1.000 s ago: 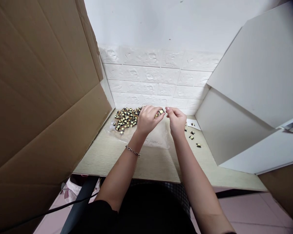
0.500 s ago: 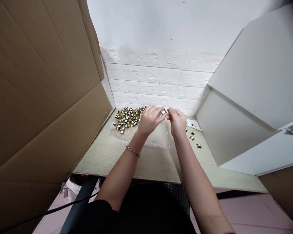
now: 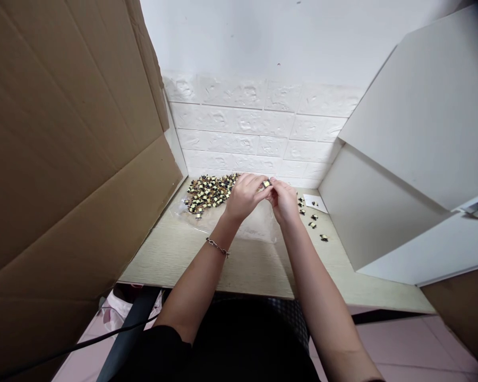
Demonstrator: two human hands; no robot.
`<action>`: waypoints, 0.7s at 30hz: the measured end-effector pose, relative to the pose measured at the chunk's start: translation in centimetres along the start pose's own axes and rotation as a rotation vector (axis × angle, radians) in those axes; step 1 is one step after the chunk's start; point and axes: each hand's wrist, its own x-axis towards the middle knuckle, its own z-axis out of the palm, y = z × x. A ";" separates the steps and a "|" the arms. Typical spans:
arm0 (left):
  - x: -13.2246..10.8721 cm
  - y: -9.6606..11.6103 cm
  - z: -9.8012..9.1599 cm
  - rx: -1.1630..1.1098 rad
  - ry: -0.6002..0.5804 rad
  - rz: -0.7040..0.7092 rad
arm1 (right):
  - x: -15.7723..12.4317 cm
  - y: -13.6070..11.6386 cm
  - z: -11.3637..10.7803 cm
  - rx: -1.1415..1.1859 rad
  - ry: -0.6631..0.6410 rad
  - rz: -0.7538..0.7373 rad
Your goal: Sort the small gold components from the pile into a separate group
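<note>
A small transformer, yellow-taped with black ends, is pinched between the thumb and fingers of my left hand. My right hand is closed at the transformer's right end, thumb and fingertips pressed against it; its other fingers are curled and partly hidden. Just left of my left hand lies a heap of similar small transformers with copper-coloured wires. The heap rests on a clear plastic bag, which spreads beneath both hands.
Several loose transformers lie on the pale tabletop to the right, near a white card. A tall cardboard sheet bounds the left side, a white panel the right, and a white brick-pattern wall the back.
My right hand has moved left and closed in on the transformer, from slightly apart to touching it. The left hand stays in place with its hold.
</note>
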 end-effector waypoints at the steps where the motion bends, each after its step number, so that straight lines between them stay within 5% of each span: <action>1: 0.0 0.0 0.0 -0.003 0.003 -0.002 | -0.1 0.0 0.1 0.039 -0.012 0.015; 11: 0.0 -0.1 0.1 0.003 0.099 0.050 | 0.4 0.7 -0.4 0.072 0.059 0.168; 16: -0.3 -0.6 0.1 0.061 0.008 0.068 | 0.7 -0.8 -1.4 -0.049 0.218 -0.078; 21: -0.4 -0.5 0.4 0.093 -0.051 0.082 | 0.6 -1.2 -1.6 -0.330 0.198 -0.186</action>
